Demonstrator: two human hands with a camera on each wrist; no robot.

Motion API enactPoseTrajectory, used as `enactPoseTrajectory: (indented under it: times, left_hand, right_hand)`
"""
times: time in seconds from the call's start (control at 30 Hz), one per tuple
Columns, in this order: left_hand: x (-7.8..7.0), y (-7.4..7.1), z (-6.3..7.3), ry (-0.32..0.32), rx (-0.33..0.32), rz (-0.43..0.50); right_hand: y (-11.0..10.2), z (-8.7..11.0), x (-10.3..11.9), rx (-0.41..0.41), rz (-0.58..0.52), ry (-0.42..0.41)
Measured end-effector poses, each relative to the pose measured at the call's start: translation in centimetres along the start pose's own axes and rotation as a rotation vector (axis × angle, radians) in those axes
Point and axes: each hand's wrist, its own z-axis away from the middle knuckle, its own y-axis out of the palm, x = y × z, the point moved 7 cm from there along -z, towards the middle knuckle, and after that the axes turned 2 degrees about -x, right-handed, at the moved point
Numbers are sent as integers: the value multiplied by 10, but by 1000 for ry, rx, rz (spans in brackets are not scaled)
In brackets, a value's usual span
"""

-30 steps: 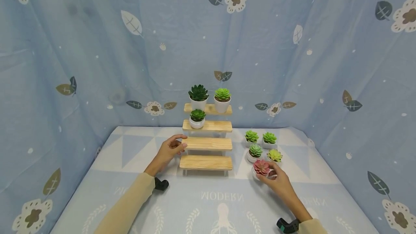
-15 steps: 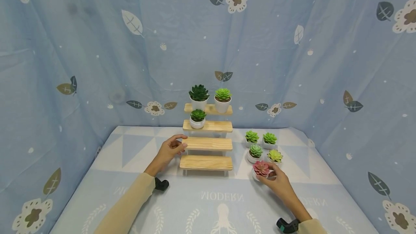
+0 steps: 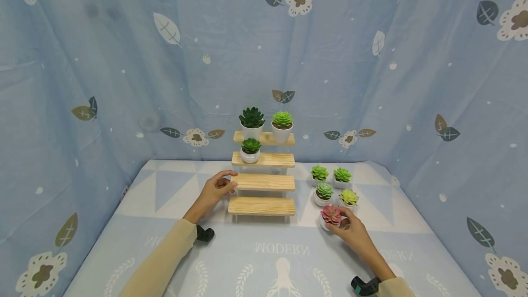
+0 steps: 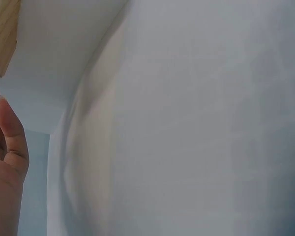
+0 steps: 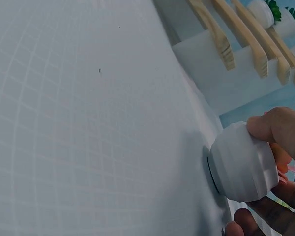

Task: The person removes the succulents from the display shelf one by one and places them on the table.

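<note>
A tiered wooden plant stand (image 3: 262, 206) stands near the back of the table. My left hand (image 3: 213, 190) grips the left end of its second step from the bottom; in the left wrist view, fingers (image 4: 12, 130) curl just below the wooden board (image 4: 5, 37). To the right, my right hand (image 3: 354, 232) holds a pink potted succulent (image 3: 331, 215), thumb and fingers around its white pot (image 5: 241, 164). The pot's base is right at the tabletop. The top step carries a dark green succulent (image 3: 252, 118) and a bright green one (image 3: 282, 120); a smaller green succulent (image 3: 250, 146) sits one step down.
Several small green succulents, among them a pale green one (image 3: 323, 191) and a yellow-green one (image 3: 349, 197), stand grouped right of the stand, behind the pink one. A patterned cloth covers the table (image 3: 231, 265). Blue curtains (image 3: 350, 81) hang behind and on both sides.
</note>
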Motion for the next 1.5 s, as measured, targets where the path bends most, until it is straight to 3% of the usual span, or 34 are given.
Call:
enactPoseTrajectory:
  times: [0.43,0.53,0.77,1.07,1.3,1.5]
  left_hand:
    - [0,-1,0,-4,2,17]
    - [2,-1,-2,-10,2,28]
    - [30,-7,-15,2,-13,1]
    - [29,-8,-13,15,-19,1]
    - [30,-8,-14,27,-20,-1]
    - [33,-9,-15,18,-27,4]
  right_hand:
    - [-6,-3,7,95,-3,-4]
    - [-12,-3,19,117,22,-67]
    - [-30,-7,53,98,47,-194]
    - [-37,-19,96,27,60,-313]
    - [-28,-30,128,16,16,-336]
    - [-18,-38,149,8,17,-406]
